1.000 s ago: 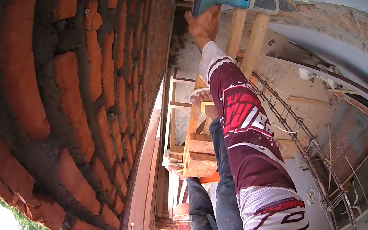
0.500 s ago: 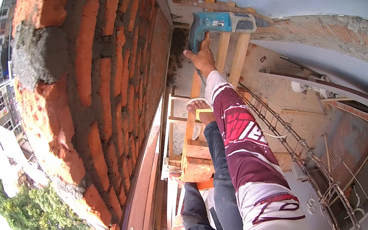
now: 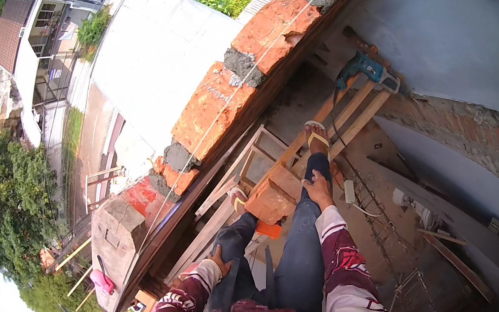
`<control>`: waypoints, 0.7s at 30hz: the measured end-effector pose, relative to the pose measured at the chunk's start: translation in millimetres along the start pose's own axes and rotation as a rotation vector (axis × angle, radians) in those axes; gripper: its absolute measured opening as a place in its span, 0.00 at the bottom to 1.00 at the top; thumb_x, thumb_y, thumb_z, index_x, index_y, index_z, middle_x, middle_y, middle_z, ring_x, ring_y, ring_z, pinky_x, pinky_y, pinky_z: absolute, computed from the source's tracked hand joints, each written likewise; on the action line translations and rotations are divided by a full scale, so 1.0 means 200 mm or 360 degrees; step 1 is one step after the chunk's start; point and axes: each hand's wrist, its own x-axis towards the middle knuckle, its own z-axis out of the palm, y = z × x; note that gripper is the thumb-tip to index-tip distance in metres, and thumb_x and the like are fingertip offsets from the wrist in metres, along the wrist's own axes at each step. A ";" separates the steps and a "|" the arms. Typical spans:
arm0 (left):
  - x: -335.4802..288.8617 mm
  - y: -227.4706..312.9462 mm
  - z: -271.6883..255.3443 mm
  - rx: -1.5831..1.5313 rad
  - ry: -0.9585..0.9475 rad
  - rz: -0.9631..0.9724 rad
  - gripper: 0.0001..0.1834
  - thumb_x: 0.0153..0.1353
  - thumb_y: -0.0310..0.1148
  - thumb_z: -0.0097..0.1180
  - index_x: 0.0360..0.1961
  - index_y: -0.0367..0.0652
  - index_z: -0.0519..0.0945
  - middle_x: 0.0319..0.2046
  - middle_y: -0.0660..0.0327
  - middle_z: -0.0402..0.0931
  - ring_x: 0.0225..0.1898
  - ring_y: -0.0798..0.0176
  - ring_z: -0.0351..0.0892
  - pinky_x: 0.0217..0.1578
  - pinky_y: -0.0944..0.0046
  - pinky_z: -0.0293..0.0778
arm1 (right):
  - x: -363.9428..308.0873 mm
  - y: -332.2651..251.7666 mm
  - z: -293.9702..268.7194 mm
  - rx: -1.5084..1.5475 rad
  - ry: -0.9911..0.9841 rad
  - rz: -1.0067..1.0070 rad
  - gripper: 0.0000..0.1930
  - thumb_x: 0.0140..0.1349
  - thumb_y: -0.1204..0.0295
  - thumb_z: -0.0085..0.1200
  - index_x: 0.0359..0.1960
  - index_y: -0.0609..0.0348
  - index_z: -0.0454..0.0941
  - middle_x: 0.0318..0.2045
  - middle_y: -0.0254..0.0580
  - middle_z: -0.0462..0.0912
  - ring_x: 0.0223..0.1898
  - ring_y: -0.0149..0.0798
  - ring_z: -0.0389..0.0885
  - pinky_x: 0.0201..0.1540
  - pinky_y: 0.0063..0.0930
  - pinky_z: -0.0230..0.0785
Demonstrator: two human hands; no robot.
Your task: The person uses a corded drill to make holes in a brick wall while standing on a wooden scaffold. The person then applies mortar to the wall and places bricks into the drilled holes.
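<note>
My right hand (image 3: 318, 190) lies on my right leg near the knee, its fingers apart and nothing in them. On the left knee of my dark trousers rests my left hand (image 3: 221, 261), also holding nothing. A blue and grey power drill (image 3: 362, 68) sits at the far end of the wooden planks (image 3: 351, 110), beyond both hands, with its dark cord trailing down. Several orange bricks (image 3: 271, 202) are stacked on the planks between my legs. My sandalled feet stand on either side of that stack.
To my left runs a brick wall (image 3: 215, 102) with grey mortar and a taut string along its top; buildings and trees lie far below. A pink-handled tool (image 3: 102, 282) rests on a concrete block (image 3: 117, 226). Steel rebar (image 3: 382, 226) stretches below on the right.
My right hand has left the drill's handle and come back to my right leg. The drill stays on the planks. The view has swung left, over the wall's top.
</note>
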 end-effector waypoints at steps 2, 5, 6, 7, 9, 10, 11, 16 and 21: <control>0.04 0.02 0.00 0.0005 -0.0046 -0.0031 0.55 0.61 0.63 0.56 0.78 0.57 0.38 0.72 0.29 0.48 0.71 0.27 0.54 0.71 0.43 0.54 | -0.23 0.06 0.10 -0.0420 0.0003 -0.0224 0.36 0.61 0.54 0.62 0.68 0.56 0.68 0.61 0.58 0.76 0.68 0.55 0.67 0.70 0.47 0.59; -0.12 0.12 -0.17 -0.0151 -0.0138 -0.0056 0.53 0.61 0.61 0.56 0.78 0.60 0.40 0.73 0.31 0.45 0.72 0.26 0.51 0.70 0.41 0.55 | -0.53 -0.03 0.10 -0.0418 -0.0059 -0.0158 0.38 0.61 0.53 0.61 0.71 0.52 0.65 0.70 0.57 0.64 0.74 0.57 0.55 0.71 0.54 0.54; -0.16 0.13 -0.18 -0.0196 -0.0121 -0.0068 0.53 0.60 0.62 0.57 0.78 0.59 0.42 0.73 0.31 0.45 0.72 0.26 0.50 0.70 0.40 0.54 | -0.67 -0.11 0.09 -0.0573 -0.0087 -0.0106 0.39 0.61 0.52 0.61 0.71 0.52 0.64 0.72 0.56 0.59 0.74 0.58 0.52 0.72 0.55 0.53; -0.20 0.15 -0.18 -0.0247 -0.0103 -0.0079 0.53 0.59 0.62 0.57 0.78 0.58 0.44 0.72 0.32 0.46 0.73 0.26 0.48 0.70 0.39 0.54 | -0.81 -0.22 0.08 -0.0733 -0.0107 -0.0060 0.40 0.61 0.51 0.61 0.72 0.51 0.63 0.74 0.55 0.54 0.75 0.59 0.48 0.72 0.57 0.52; -0.24 0.16 -0.16 -0.0346 -0.0062 -0.0090 0.51 0.59 0.61 0.57 0.78 0.57 0.47 0.72 0.33 0.46 0.74 0.27 0.46 0.70 0.39 0.54 | -0.93 -0.32 0.09 -0.1027 -0.0160 -0.0006 0.41 0.61 0.50 0.61 0.73 0.50 0.60 0.76 0.54 0.46 0.76 0.60 0.43 0.72 0.60 0.50; -0.23 0.15 -0.11 -0.0413 -0.0046 -0.0097 0.50 0.61 0.59 0.57 0.78 0.58 0.48 0.72 0.33 0.46 0.74 0.28 0.46 0.70 0.39 0.53 | -0.96 -0.34 0.11 -0.1177 -0.0207 -0.0005 0.42 0.60 0.49 0.60 0.74 0.49 0.60 0.77 0.53 0.43 0.77 0.61 0.40 0.72 0.62 0.49; -0.22 0.16 -0.11 -0.0466 -0.0012 -0.0086 0.48 0.62 0.58 0.57 0.77 0.58 0.48 0.73 0.33 0.45 0.74 0.28 0.46 0.71 0.40 0.53 | -0.95 -0.37 0.10 -0.1314 -0.0221 0.0000 0.43 0.60 0.48 0.60 0.74 0.48 0.59 0.77 0.53 0.40 0.77 0.61 0.38 0.72 0.63 0.48; -0.27 0.17 -0.02 -0.0701 0.0187 0.0022 0.42 0.64 0.51 0.59 0.75 0.57 0.56 0.74 0.41 0.46 0.74 0.33 0.47 0.71 0.39 0.53 | -0.85 -0.31 0.09 -0.1483 -0.0262 -0.0168 0.44 0.60 0.47 0.60 0.74 0.52 0.58 0.77 0.58 0.43 0.77 0.64 0.39 0.75 0.54 0.44; -0.18 0.16 0.36 -0.1582 0.0691 -0.0032 0.38 0.57 0.48 0.67 0.66 0.45 0.71 0.66 0.44 0.67 0.69 0.42 0.63 0.69 0.50 0.61 | -0.95 -0.42 -0.05 -0.1635 -0.0548 -0.0643 0.39 0.62 0.54 0.60 0.70 0.60 0.63 0.70 0.64 0.61 0.72 0.61 0.57 0.73 0.44 0.52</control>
